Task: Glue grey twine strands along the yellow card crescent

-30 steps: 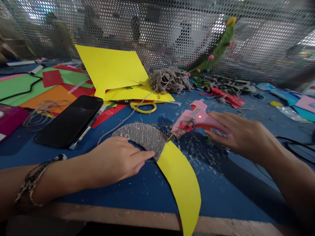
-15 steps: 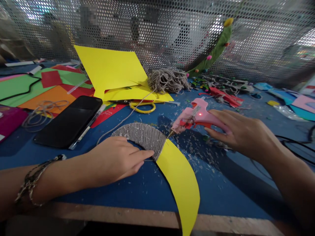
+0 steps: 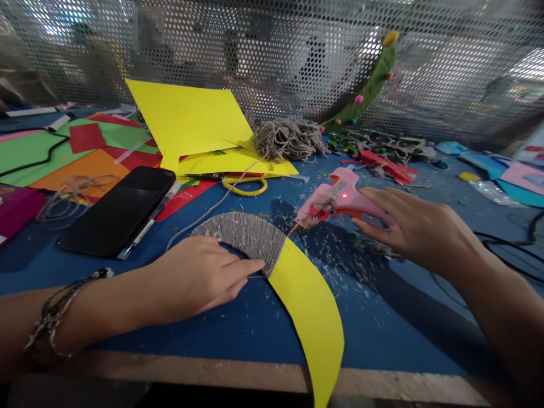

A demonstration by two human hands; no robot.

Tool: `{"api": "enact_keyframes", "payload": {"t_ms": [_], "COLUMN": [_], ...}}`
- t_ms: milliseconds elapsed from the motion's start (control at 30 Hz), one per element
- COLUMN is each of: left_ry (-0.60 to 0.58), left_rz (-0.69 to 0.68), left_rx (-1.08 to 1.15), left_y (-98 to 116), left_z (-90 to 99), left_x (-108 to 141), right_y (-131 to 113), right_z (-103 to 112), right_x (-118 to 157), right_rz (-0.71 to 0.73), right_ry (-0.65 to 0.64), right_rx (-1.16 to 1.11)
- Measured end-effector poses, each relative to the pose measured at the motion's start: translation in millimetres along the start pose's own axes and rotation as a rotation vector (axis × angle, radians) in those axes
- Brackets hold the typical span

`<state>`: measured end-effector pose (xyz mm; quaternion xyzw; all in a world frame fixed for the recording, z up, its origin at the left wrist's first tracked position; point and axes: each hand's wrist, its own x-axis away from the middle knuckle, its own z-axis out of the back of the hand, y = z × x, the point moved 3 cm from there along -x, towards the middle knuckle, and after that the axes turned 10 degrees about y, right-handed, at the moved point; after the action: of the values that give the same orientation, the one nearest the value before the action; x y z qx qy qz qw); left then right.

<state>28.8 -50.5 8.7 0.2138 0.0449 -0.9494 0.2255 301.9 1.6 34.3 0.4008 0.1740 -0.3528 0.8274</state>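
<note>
A yellow paper crescent (image 3: 312, 306) lies on the blue table, its lower tip past the front edge. Grey yarn (image 3: 250, 235) is wound closely round its upper left part. My left hand (image 3: 208, 275) presses the wound part down, index fingertip at the last turns and the other fingers curled. My right hand (image 3: 408, 232) is wrapped round the handle of a pink glue gun (image 3: 327, 198) with a red light on. The gun's nozzle touches or nearly touches the crescent's upper edge, where yarn meets bare yellow. A strand of yarn runs from my left hand to a grey yarn bundle (image 3: 289, 139).
Scissors with yellow handles (image 3: 246, 186), a black phone (image 3: 117, 212) and a pen (image 3: 148, 224) lie left of centre. Behind are yellow sheets (image 3: 191, 119) and a perforated metal screen (image 3: 272, 51). Black cables (image 3: 514, 249) lie at the right.
</note>
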Motion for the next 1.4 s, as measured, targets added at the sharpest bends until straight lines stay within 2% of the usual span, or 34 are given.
{"api": "enact_keyframes", "payload": {"t_ms": [267,867,1033,1400], "left_ry": [-0.009,0.001,0.003,0.009], "left_rz": [-0.010,0.004,-0.004,-0.010], "left_rx": [-0.015,0.003,0.000,0.011], "left_y": [-0.6,-0.2,0.1,-0.6], "left_z": [0.0,-0.1,1.0,0.8], "left_x": [-1.7,-0.3,-0.8,-1.8], "right_y": [-0.1,-11.3,-14.9,-5.6], "right_z": [9.4,11.3,12.6,6.5], "right_x": [-3.9,-0.4,-1.3,-0.2], "right_rz": [-0.003,0.070,0.099,0.063], "right_ry": [0.088,0.034,0.072,0.049], "right_rx": [-0.002,-0.042,-0.074,-0.002]}}
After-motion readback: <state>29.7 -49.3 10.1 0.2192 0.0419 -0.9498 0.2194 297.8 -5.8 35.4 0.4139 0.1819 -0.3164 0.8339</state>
